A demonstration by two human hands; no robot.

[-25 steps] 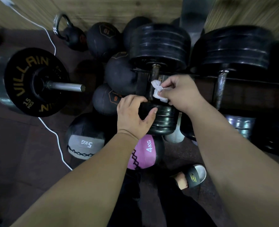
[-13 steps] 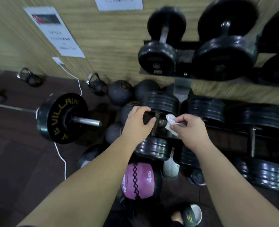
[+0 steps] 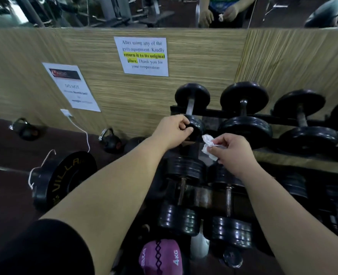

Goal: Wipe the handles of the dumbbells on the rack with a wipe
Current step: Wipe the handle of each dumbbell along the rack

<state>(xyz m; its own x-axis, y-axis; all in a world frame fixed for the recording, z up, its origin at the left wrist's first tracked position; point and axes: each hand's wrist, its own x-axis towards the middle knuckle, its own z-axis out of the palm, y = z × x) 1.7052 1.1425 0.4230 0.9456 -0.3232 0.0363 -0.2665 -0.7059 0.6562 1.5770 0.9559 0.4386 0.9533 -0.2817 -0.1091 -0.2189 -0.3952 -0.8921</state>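
On the upper rack tier now: both hands have come up from the lower dumbbell. Left hand curls round the near plate of the leftmost dumbbell. Right hand pinches the wipe, just right of that plate, off the handle (next to clean, I judge). Wipe white, crumpled; handle bare grey metal.

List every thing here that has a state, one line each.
Left hand, grips the near head of the leftmost black upper-rack dumbbell.
Right hand, pinches the crumpled white wipe, clear of any handle.
Steel handle of that dumbbell, bare, crossing the black rack rail.
White cable, plugged into the wall socket.
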